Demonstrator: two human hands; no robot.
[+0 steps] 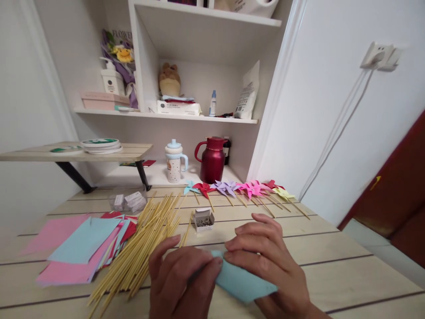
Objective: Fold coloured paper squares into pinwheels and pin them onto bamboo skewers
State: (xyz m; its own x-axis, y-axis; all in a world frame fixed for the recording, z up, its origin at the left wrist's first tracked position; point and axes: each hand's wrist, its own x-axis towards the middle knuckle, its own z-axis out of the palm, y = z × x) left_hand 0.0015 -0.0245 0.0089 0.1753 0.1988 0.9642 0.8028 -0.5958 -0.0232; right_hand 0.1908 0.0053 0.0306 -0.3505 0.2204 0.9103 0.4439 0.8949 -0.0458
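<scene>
Between my two hands is a light blue sheet of paper (244,280), folded or bent, held above the near part of the table. My left hand (186,277) pinches its upper left corner with thumb and fingers. On the other side, my right hand (268,257) grips the paper, its fingers over the upper edge and its thumb hidden beneath. Just beyond the hands stands a small open box (203,220) of metal pins. A heap of thin wooden sticks (142,243) lies left of my left hand. Finished paper pinwheels (229,188) on sticks line the table's far side.
Coloured paper sheets (84,241) are stacked at the left. Behind them sits a clear container (128,200) with small boxes. A red thermos jug (212,160) and a white cup with a blue lid (174,166) stand at the back, near a raised wooden stand (136,151).
</scene>
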